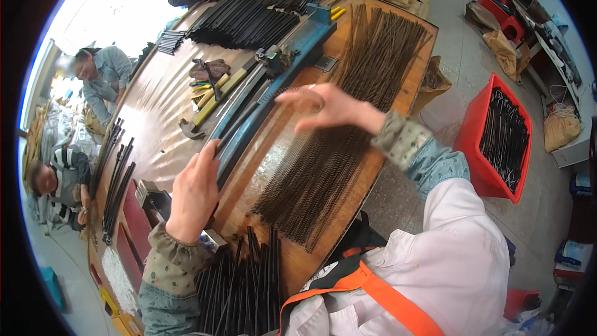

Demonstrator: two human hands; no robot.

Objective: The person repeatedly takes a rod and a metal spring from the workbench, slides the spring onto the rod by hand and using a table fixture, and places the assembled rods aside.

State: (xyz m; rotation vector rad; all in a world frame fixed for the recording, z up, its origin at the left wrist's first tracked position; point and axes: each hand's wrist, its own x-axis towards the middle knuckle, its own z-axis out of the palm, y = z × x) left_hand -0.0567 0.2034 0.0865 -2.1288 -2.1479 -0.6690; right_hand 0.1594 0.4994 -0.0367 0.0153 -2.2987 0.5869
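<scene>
My left hand (194, 194) is closed around the lower part of a black tube (239, 122), which lies slanting along a blue metal channel (249, 132). Next to the tube's upper end, my right hand (336, 107) has a thin coil spring (283, 93) at its fingers. The spring points toward the tube end; whether its tip is inside cannot be made out. Motion blurs the right fingertips, and the thumb stands off from them. Beneath and beyond the right hand spreads a wide layer of long, dark brown springs (311, 180) on the wooden table (261, 177).
Black tubes (245, 22) are piled at the far end, with more (242, 286) by my left forearm. A hammer (198, 126) and a clamp (273, 61) sit by the channel. A red bin (463, 143) of black parts stands right. Several people (106, 78) are around the table.
</scene>
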